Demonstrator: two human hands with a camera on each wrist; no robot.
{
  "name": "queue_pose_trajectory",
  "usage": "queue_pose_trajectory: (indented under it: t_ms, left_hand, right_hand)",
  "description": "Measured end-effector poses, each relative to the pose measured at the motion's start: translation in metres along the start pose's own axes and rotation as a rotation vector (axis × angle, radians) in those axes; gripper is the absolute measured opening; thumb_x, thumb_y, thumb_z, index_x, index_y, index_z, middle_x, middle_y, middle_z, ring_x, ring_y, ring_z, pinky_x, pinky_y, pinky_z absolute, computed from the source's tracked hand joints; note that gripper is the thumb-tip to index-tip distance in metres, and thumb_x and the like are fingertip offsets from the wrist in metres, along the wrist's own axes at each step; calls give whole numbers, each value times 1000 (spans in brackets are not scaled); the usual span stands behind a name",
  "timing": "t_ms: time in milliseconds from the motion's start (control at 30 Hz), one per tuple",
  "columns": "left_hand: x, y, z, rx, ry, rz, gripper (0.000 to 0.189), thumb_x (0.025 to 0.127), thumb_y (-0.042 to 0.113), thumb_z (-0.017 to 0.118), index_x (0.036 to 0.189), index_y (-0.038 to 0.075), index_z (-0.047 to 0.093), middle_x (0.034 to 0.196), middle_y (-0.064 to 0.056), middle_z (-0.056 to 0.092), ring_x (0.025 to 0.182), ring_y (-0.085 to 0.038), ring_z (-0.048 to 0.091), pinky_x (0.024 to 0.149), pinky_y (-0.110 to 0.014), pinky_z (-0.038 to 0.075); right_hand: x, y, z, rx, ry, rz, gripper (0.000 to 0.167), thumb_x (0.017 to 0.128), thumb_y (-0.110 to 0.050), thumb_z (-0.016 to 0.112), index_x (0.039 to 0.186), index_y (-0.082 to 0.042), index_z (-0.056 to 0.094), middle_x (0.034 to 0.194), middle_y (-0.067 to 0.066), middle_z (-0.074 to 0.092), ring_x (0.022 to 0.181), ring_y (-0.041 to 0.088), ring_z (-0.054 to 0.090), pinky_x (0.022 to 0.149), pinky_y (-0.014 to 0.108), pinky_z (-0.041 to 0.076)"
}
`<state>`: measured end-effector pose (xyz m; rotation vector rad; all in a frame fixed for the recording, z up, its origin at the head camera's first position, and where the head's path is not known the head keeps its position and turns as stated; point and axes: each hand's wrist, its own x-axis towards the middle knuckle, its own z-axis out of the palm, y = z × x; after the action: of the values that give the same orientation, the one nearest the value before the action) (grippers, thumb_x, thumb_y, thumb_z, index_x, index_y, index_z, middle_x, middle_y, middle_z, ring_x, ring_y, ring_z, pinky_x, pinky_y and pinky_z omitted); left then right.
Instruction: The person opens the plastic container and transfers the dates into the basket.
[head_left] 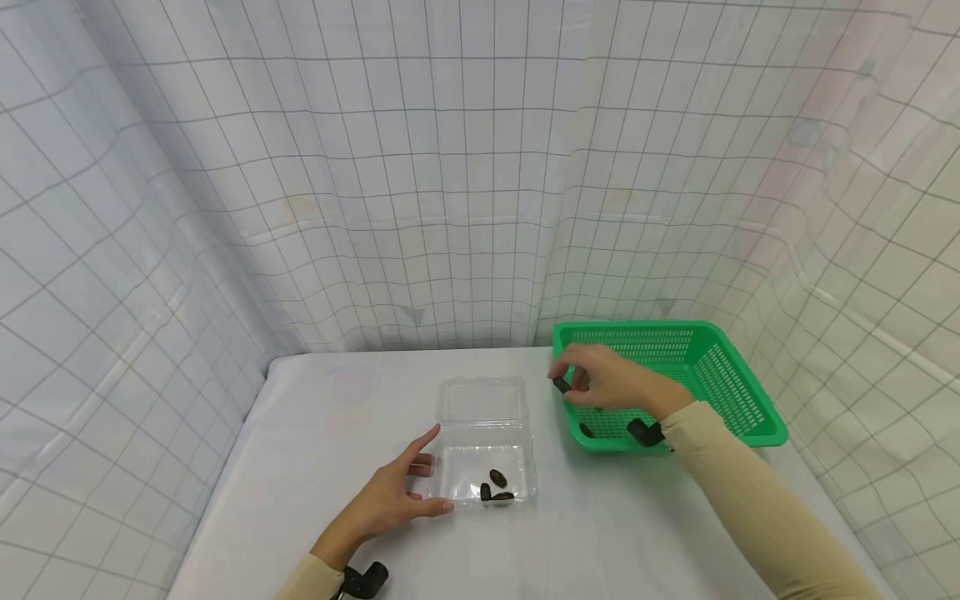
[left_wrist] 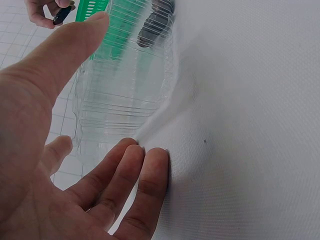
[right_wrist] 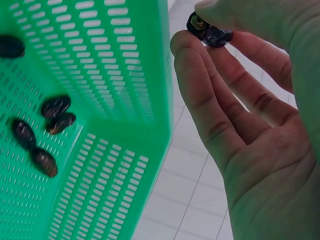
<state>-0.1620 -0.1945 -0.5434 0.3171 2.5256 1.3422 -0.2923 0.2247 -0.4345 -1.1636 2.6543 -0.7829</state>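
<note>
My right hand (head_left: 611, 379) pinches a dark, wrinkled date (head_left: 561, 385) between thumb and fingertips, over the left rim of the green basket (head_left: 750, 400). Seen from the right wrist, the held date (right_wrist: 216, 37) shows a brownish stem end. Several more dates (right_wrist: 24, 134) lie on the basket floor. A clear plastic clamshell box (head_left: 480, 450) stands left of the basket, its lid folded back away from me. Three dates (head_left: 498, 478) sit near its front wall. My left hand (head_left: 390, 496) rests at the box's left side, thumb by the front corner and fingers spread along the edge.
A white cloth covers the table (head_left: 315, 417). White curtains with a grid pattern (head_left: 420, 208) surround its back and both sides. The basket stands at the table's back right, close to the curtain. Black wrist devices (head_left: 366, 580) are strapped to both wrists.
</note>
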Motion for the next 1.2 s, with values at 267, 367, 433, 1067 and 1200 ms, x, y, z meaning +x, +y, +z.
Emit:
queue_pose_trajectory:
  t_ms: [267, 367, 433, 1067, 1200]
  left_hand:
    - [0, -1, 0, 9, 1, 5, 124, 86, 33, 107, 185, 24, 34, 157, -19, 71, 143, -37, 69, 94, -28, 66]
    - [0, -1, 0, 10, 2, 10, 124, 86, 32, 107, 185, 24, 34, 157, -19, 71, 143, -37, 69, 94, -28, 66]
    - [0, -1, 0, 10, 3, 12, 124, 86, 32, 107, 185, 23, 34, 157, -20, 70, 143, -38, 69, 94, -27, 66]
    - [1, -3, 1, 15, 3, 4, 123, 86, 34, 107, 185, 25, 34, 157, -19, 71, 143, -37, 69, 93, -28, 66]
    - [0, -3, 1, 6, 3, 5, 123, 86, 33, 107, 185, 26, 34, 157, -19, 70, 144, -37, 69, 93, -28, 66]
  right_hand:
    - [-8, 15, -9, 5, 32, 59, 31, 104, -1, 84, 133, -9, 80, 128, 7, 79, 94, 7, 79, 88, 30, 68]
    - [-11, 23, -11, 4, 39, 73, 32, 104, -1, 83, 135, -7, 79, 127, 8, 79, 96, 9, 80, 90, 31, 68]
    - [-13, 28, -12, 0, 45, 79, 33, 104, 0, 82, 136, -6, 79, 129, 9, 80, 98, 10, 80, 91, 32, 68]
    - [-33, 69, -21, -14, 39, 185, 32, 101, 3, 83, 130, -8, 81, 126, 15, 83, 100, 21, 84, 94, 43, 71]
    - [-37, 76, -22, -6, 26, 217, 31, 101, 2, 82, 131, -6, 81, 126, 17, 82, 101, 23, 84, 93, 44, 71]
